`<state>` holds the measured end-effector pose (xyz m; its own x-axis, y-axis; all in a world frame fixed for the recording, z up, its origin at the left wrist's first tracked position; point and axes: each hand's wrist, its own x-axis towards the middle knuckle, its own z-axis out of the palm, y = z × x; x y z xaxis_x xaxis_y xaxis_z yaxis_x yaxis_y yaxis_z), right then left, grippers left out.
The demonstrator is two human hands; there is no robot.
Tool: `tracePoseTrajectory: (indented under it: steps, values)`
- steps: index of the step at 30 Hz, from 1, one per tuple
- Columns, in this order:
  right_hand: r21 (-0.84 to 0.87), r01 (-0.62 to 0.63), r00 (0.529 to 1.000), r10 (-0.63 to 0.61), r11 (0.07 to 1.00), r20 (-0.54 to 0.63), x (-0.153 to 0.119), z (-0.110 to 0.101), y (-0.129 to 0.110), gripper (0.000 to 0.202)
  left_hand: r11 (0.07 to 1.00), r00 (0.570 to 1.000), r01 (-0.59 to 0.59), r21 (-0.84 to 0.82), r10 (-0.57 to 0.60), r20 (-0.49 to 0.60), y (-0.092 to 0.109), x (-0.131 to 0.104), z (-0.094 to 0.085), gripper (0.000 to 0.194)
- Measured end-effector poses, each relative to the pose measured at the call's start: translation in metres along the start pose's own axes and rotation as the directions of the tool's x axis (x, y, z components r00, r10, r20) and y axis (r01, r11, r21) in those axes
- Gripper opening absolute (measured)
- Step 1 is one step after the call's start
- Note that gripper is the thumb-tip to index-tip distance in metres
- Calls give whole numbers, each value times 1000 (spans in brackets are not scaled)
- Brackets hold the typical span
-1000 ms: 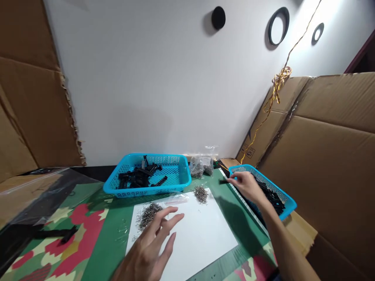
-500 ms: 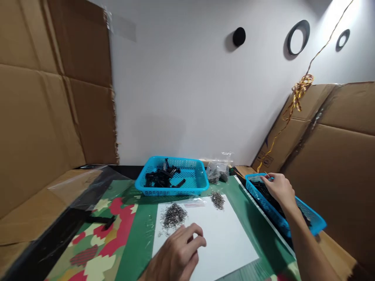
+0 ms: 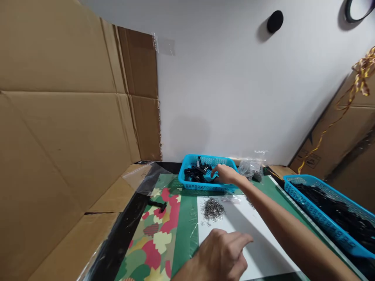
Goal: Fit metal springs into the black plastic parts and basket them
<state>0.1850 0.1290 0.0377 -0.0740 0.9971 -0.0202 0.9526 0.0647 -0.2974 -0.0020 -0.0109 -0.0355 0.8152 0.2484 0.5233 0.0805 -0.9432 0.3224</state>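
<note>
My right hand (image 3: 225, 174) reaches down into the blue plastic basket (image 3: 187, 184) at the back, beside a jumble of black plastic parts (image 3: 195, 174). Its fingertips point down among them, and whether they grip a part is hidden. Low in the middle, my left hand (image 3: 223, 255) hovers over a white sheet (image 3: 258, 244) with curved fingers, thumb and forefinger apart, nothing visible between them. Just beyond it lies a pile of small metal pieces (image 3: 213, 209). My right forearm partly covers a second small pile.
A longer blue basket (image 3: 310, 203) full of dark parts stands at the right. Clear bags (image 3: 251, 168) lie behind the sheet. On the patterned cover at the left rests a black part (image 3: 158, 204). Cardboard walls (image 3: 73, 128) flank the table.
My right hand has gone from the right basket to the back basket. My view has turned left, so things appear further right. My left hand stays over the sheet.
</note>
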Motion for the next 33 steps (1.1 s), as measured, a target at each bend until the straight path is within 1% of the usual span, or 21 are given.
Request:
tracePoseTrajectory:
  steps: [3, 4, 5, 7, 8, 10, 12, 14, 15, 17, 18, 19, 20, 21, 22, 24, 25, 27, 29, 31, 33]
  values:
    - [-31, -48, 998, 49, 998, 34, 6, 2, -1, 28, 1000, 1000, 6, 15, -6, 7, 0, -2, 5, 46]
    - [-32, -66, 998, 66, 997, 24, 4, 0, 1, 26, 1000, 1000, 13, 22, -13, 0, 0, -3, 6, 44]
    - [-25, -81, 997, 81, 996, 2, 1, -4, 2, 20, 999, 1000, 29, 30, -28, -14, 0, -4, 6, 41]
    - [9, -100, 994, 101, 995, -46, -10, -16, 8, 9, 996, 995, 88, 23, -86, -60, 3, -4, 3, 37]
    - [36, -100, 993, 102, 994, -61, -17, -23, 11, 6, 992, 989, 126, -2, -125, -80, 5, -3, -1, 37]
    - [101, -71, 996, 76, 992, -48, -36, -38, 18, 12, 971, 968, 216, -102, -227, -104, 8, 0, -10, 35]
    - [193, -20, 1000, 20, 981, 1, -57, -50, 25, 22, 914, 928, 320, -250, -356, -112, 9, 6, -19, 28]
    - [373, 55, 992, -93, 926, 84, -79, -57, 32, 29, 819, 875, 397, -415, -475, -99, 5, 11, -24, 31]
    - [468, 81, 977, -162, 880, 136, -90, -58, 36, 31, 758, 844, 432, -489, -531, -77, 2, 13, -25, 36]
    - [603, 85, 932, -276, 794, 233, -107, -55, 43, 33, 646, 784, 469, -602, -619, -53, -7, 17, -24, 42]
    - [637, 69, 908, -313, 768, 279, -114, -52, 47, 33, 598, 775, 470, -649, -632, -22, -11, 18, -23, 41]
    - [662, 56, 888, -340, 748, 310, -120, -48, 50, 33, 563, 782, 459, -687, -624, 11, -15, 19, -22, 40]
    - [681, 47, 873, -361, 731, 327, -125, -43, 53, 34, 544, 800, 449, -709, -599, 47, -17, 20, -21, 40]
    - [695, 43, 863, -377, 718, 336, -129, -38, 56, 34, 542, 825, 446, -712, -557, 93, -19, 20, -21, 43]
    - [706, 45, 858, -390, 706, 335, -133, -33, 58, 34, 550, 838, 452, -702, -532, 123, -19, 21, -22, 50]
    - [724, 55, 855, -407, 688, 322, -140, -24, 61, 33, 572, 840, 483, -664, -515, 167, -17, 22, -26, 58]
    - [730, 61, 859, -408, 681, 309, -144, -20, 63, 33, 594, 842, 500, -631, -505, 192, -15, 23, -28, 57]
    - [738, 74, 873, -402, 671, 278, -149, -15, 67, 31, 648, 845, 527, -550, -466, 261, -11, 24, -30, 44]
    - [741, 70, 888, -379, 668, 259, -153, -14, 73, 30, 687, 837, 547, -478, -438, 328, -10, 23, -30, 30]
    - [709, 63, 917, -321, 702, 236, -155, -14, 83, 31, 689, 822, 569, -449, -473, 317, -11, 21, -27, 24]
    - [621, 29, 963, -189, 783, 193, -156, -15, 94, 32, 673, 805, 588, -449, -538, 248, -14, 18, -23, 22]
